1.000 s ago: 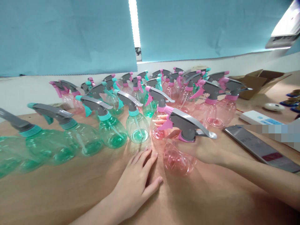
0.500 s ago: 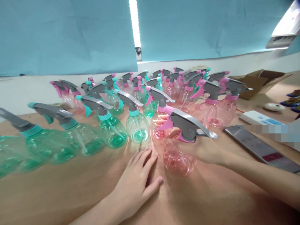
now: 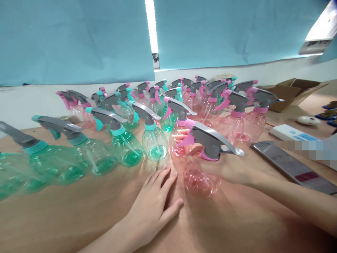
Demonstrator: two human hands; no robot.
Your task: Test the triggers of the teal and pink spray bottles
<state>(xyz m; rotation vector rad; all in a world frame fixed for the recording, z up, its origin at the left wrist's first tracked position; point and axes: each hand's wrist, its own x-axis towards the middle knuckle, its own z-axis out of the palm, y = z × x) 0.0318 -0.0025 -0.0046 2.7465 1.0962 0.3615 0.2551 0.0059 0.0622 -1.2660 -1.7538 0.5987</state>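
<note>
My left hand (image 3: pixel 152 200) lies flat on the wooden table, fingers stretched out, with nothing in it. Just right of it stands a clear pink spray bottle (image 3: pixel 201 179) with a grey head and pink trigger. My right hand (image 3: pixel 228 168) is wrapped around that bottle from behind, at the neck and upper body. Its fingertips show past the pink trigger; the bottle hides the rest. Close beyond my left fingertips stands a green spray bottle (image 3: pixel 154 144). Another pink spray bottle (image 3: pixel 179 140) is partly hidden behind my right fingers.
Several green spray bottles (image 3: pixel 126 147) stand in a row to the left, and several pink ones (image 3: pixel 238 126) to the back right. A phone (image 3: pixel 292 167), a white box (image 3: pixel 292 133), a white computer mouse (image 3: pixel 308 120) and an open cardboard box (image 3: pixel 292 93) lie at the right.
</note>
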